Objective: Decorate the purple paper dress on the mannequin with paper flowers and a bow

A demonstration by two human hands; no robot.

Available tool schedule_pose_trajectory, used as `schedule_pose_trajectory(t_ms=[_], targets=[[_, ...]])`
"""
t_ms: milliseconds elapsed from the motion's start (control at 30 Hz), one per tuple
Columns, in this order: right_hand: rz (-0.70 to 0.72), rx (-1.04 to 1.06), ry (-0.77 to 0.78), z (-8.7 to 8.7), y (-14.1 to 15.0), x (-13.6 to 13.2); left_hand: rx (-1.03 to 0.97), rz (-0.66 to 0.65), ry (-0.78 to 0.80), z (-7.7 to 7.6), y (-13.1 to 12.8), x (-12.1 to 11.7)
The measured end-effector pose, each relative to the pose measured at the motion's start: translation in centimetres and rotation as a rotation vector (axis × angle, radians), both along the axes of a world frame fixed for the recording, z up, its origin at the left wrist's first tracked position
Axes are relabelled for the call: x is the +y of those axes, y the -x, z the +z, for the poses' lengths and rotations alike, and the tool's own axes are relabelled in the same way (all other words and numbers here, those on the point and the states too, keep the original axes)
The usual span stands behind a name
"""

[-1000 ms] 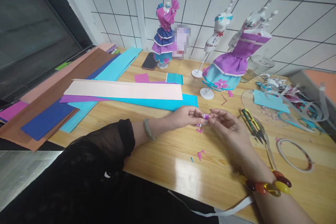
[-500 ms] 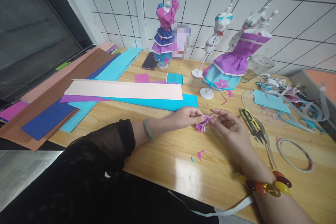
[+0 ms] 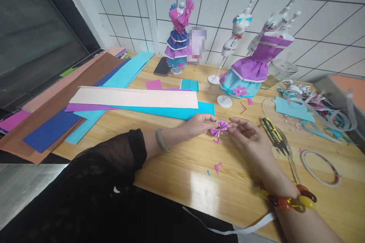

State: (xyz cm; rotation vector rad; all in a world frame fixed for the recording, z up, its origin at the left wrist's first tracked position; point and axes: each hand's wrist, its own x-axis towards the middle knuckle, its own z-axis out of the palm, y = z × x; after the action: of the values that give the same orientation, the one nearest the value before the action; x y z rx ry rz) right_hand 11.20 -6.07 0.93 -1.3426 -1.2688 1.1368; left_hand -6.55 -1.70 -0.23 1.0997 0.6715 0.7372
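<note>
A small purple pleated paper bow (image 3: 219, 129) with white edging is held just above the wooden table (image 3: 176, 167). My left hand (image 3: 202, 124) pinches it from the left with thumb and forefinger. From the right, the thumb and fingers of my right hand (image 3: 247, 135) grip its other side. Small pink paper scraps (image 3: 218, 168) lie on the table below the bow. Green-and-yellow thread snips (image 3: 274, 135) rest to the right of my right hand, beside a narrow white ribbon (image 3: 293, 163).
Behind my hands lie a pale pink paper strip (image 3: 137, 97) and a blue one (image 3: 182, 112). A mannequin in a purple dress (image 3: 252, 66) and another in a tiered dress (image 3: 176, 41) stand near the wall. A roll of tape (image 3: 321, 168) lies at right.
Between my fingers, the purple bow has turned and its two pleated fans now show; one second ago it was mostly hidden. Both hands have stayed nearly in place.
</note>
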Motion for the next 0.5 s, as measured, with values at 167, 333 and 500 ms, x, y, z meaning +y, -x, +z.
schedule_pose_trajectory(t_ms=[167,333,500], targets=[[0.003,-0.027,-0.010,-0.18,-0.15,-0.05,-0.017,-0.023,0.039,0.33,0.03,-0.08],[-0.037,-0.050,-0.011,0.01,-0.51,0.11,-0.076,-0.011,0.083,0.44,-0.09,-0.13],[-0.063,-0.062,-0.032,0.21,-0.67,0.22,-0.071,0.010,0.084,0.08,-0.08,-0.01]])
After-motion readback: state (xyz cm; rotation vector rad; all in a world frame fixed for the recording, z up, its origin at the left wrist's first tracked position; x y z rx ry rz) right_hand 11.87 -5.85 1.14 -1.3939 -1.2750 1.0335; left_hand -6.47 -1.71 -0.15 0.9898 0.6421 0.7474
